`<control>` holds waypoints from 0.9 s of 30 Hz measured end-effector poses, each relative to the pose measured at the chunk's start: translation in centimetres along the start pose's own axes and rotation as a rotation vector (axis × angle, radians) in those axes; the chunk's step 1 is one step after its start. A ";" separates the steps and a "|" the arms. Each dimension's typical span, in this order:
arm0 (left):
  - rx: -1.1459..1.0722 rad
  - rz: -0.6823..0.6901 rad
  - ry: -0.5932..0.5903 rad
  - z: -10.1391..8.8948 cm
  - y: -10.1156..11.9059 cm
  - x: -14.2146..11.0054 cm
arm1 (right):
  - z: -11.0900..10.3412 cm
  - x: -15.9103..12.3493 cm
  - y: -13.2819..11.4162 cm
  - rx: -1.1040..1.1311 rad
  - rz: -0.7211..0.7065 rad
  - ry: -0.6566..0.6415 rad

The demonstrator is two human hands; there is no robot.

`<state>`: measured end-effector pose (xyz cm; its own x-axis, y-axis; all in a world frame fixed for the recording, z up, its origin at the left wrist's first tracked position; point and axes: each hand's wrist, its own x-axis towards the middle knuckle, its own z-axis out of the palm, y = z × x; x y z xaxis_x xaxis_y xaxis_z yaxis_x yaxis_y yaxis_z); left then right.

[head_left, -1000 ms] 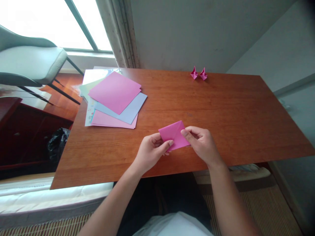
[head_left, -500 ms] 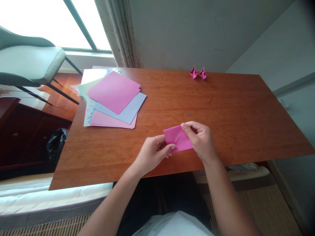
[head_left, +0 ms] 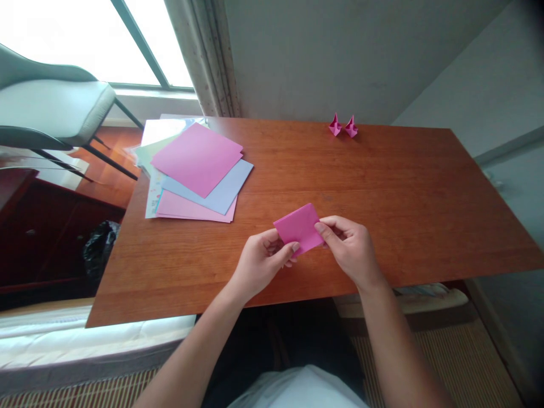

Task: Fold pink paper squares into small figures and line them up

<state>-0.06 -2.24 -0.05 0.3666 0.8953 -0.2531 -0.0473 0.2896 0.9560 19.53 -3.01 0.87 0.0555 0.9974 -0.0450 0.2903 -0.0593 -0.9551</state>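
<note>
A folded square of bright pink origami paper (head_left: 300, 228) is held between both hands above the front part of the table, tilted with one corner pointing away from me. My left hand (head_left: 268, 258) pinches its lower left part, thumb on top and fingers underneath. At the right edge, my right hand (head_left: 346, 243) grips the paper between thumb and fingers. Two small pink folded paper figures (head_left: 343, 126) with pointed tops stand side by side at the table's back edge.
On the left of the wooden table (head_left: 391, 192) lies a loose stack of pink and blue paper sheets (head_left: 198, 158), over plastic packaging. A grey chair (head_left: 51, 107) stands by the window. A black plastic bag (head_left: 100, 243) sits below the table's left edge.
The pink paper has turned and now shows a squarer outline, its far corner raised. My right hand has shifted from its top edge down to its right edge.
</note>
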 end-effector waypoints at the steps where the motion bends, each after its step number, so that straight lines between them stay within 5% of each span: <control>1: 0.003 -0.002 -0.009 0.0 -0.1 0.0 | 0.0 0.0 0.0 0.003 -0.004 0.003; 9: -0.024 0.021 -0.031 0.0 -0.1 -0.1 | -0.2 0.2 0.4 0.029 0.023 -0.028; 15: -0.168 0.088 0.181 -0.4 0.3 0.3 | -1.6 0.8 0.9 0.025 0.089 -0.106; 27: -0.003 0.072 0.087 -0.1 0.9 0.2 | -1.6 0.6 0.2 0.067 0.108 -0.235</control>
<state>-0.19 -1.77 0.79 0.2805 0.9397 -0.1956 -0.0735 0.2242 0.9718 21.14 -2.49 1.08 -0.1431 0.9679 -0.2067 0.2302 -0.1706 -0.9581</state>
